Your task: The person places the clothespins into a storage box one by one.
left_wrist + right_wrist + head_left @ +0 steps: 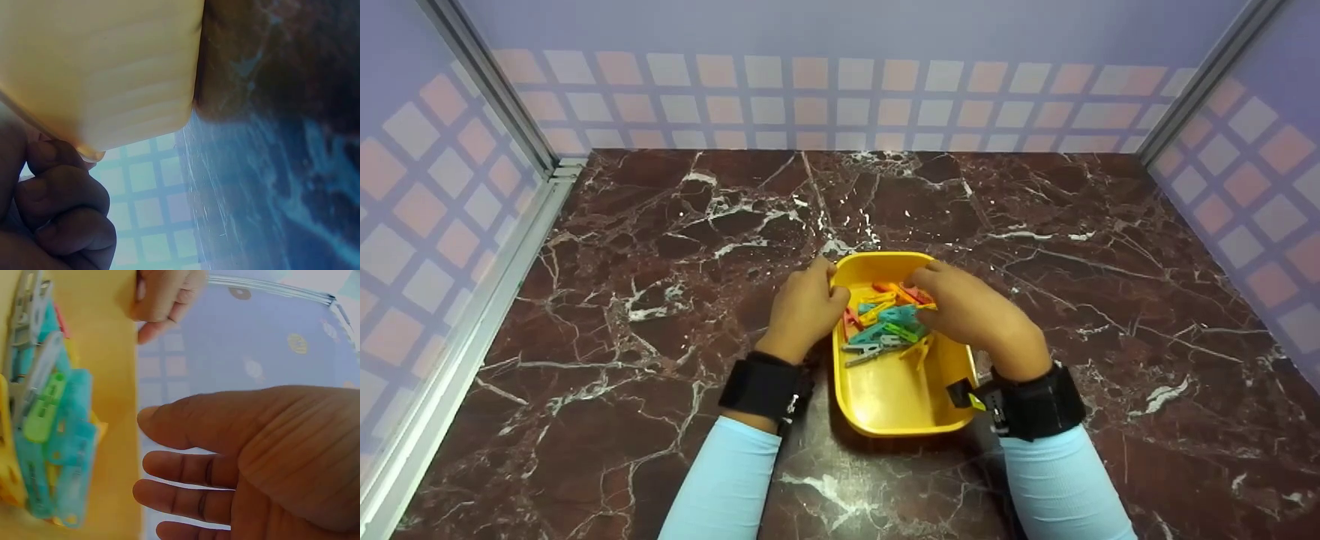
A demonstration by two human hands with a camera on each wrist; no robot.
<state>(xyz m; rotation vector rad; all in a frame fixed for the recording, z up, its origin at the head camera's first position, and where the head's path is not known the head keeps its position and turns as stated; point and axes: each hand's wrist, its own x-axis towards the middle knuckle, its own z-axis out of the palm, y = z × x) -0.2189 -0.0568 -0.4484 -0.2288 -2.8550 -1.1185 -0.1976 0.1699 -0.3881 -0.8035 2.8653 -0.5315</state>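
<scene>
A yellow plastic tub [885, 394] sits on the table with a pile of clothespins [877, 330] in its far half, coloured teal, yellow, green, grey and red. My left hand [804, 307] holds the tub's left rim near the far corner; in the left wrist view its fingers [70, 194] are curled at the rim. Over the right side of the tub reaches my right hand [979, 311], with its fingertips by the pile in the head view. The right wrist view shows that hand's fingers [185, 496] extended and apart, with nothing between them and the thumb.
The table [607, 390] has a dark red marbled top with white veins. Tiled-pattern panels [855, 82] enclose it at the back and both sides. Each wrist wears a black strap [761, 386], and pale blue sleeves cover the forearms.
</scene>
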